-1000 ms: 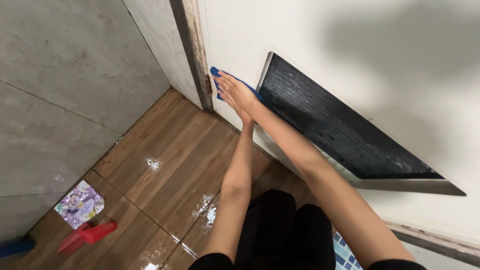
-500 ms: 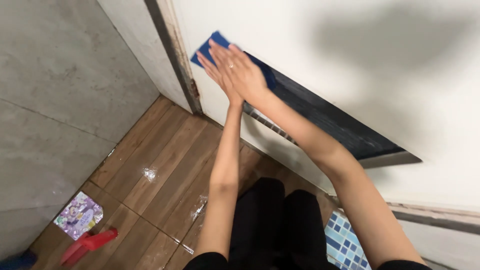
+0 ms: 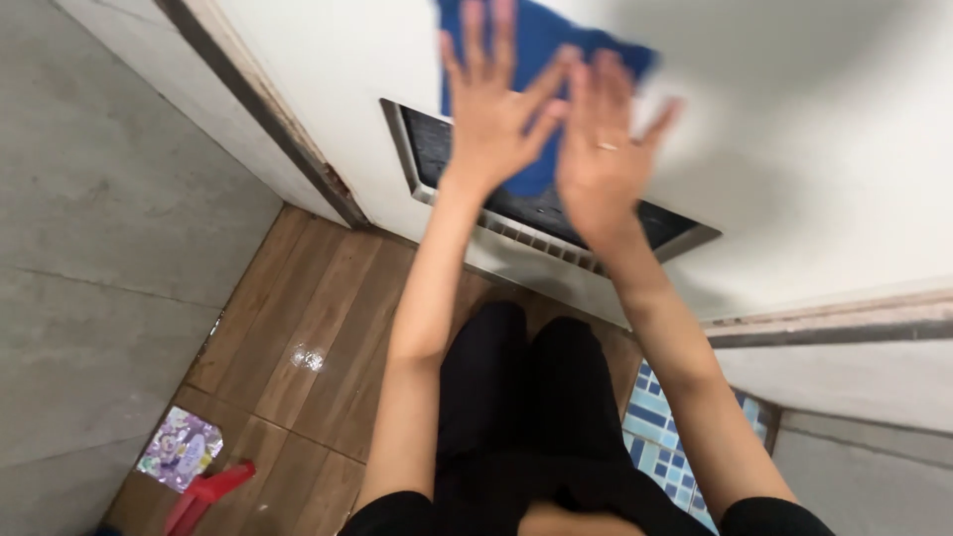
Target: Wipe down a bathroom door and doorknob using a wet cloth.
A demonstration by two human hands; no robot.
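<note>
— Since half a second ago, both your hands have climbed the white door with the blue cloth; they were low by the door's left edge, and now they sit above the dark vent panel.

— And how are your fingers set?

— Your left hand is flat, fingers spread wide and released, palm pressing the cloth to the door. Your right hand lies just beside it, also splayed, a ring on one finger; its fingertips reach the cloth's lower right edge. Nothing is clenched.

— Where is the cloth against your fingers?

— It lies under your left fingers and shows above and between both hands, blurred.

— What lies below your wrists?

— Wood-look floor, with a red object and a patterned packet well away, and blue mosaic tiles under your right forearm.
</note>
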